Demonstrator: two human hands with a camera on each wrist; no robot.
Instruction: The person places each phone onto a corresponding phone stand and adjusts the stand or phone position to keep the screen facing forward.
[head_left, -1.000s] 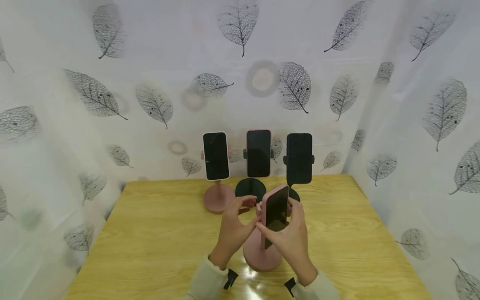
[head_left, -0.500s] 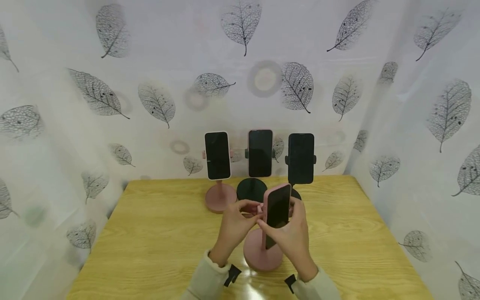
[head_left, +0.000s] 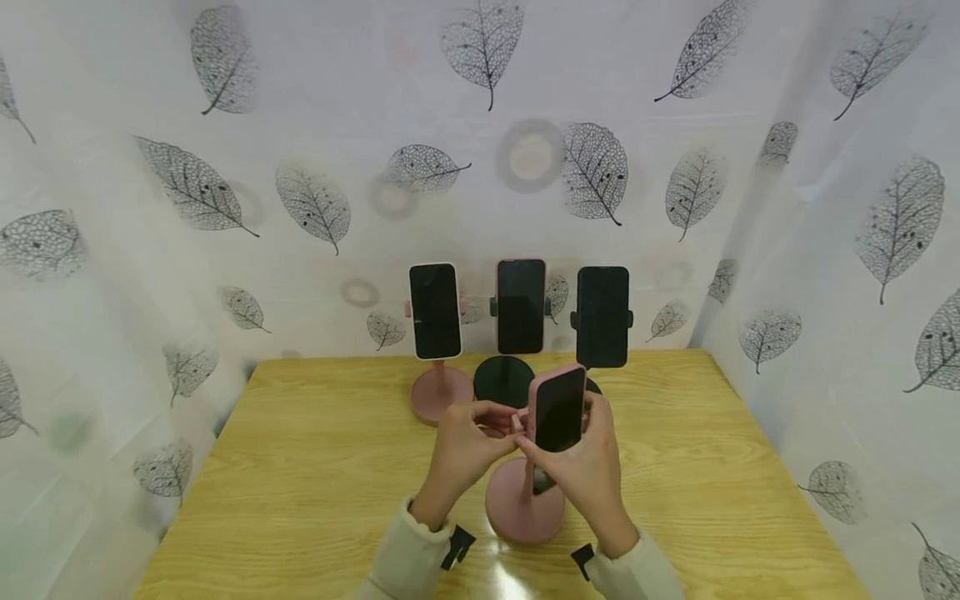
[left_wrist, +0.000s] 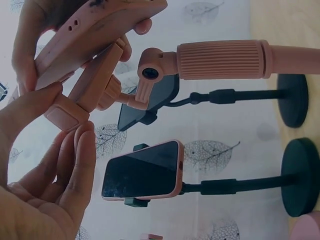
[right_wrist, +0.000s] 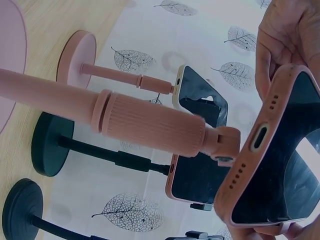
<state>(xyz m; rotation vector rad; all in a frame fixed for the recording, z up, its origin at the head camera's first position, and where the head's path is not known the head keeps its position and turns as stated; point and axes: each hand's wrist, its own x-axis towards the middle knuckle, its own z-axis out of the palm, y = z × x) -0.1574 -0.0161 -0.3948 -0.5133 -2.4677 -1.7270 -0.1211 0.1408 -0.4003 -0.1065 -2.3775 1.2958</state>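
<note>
A pink phone stand (left_wrist: 220, 60) stands in front of me, its round base (head_left: 525, 512) on the table. My left hand (head_left: 459, 446) pinches the end of the stand's clamp (left_wrist: 66, 114) between thumb and fingers. My right hand (head_left: 588, 479) grips a phone in a pink case (head_left: 561, 410), thumb at its near side and fingers behind. The phone is tilted, screen toward me and to the right, its back close against the clamp in the left wrist view. In the right wrist view the phone's bottom edge with its charging port (right_wrist: 259, 137) shows, the right fingers mostly hidden.
Behind stand three more phones on stands: a white-cased phone (head_left: 435, 312) on a pink stand, a pink-cased phone (head_left: 521, 308) on a dark green stand, and a black phone (head_left: 603, 317) on a black stand. A leaf-patterned curtain (head_left: 315, 100) surrounds the wooden table (head_left: 300, 483).
My left hand's fingers, apart from the clamp a second ago, have closed in and now pinch its end. The phone in my right hand has shifted slightly right and up.
</note>
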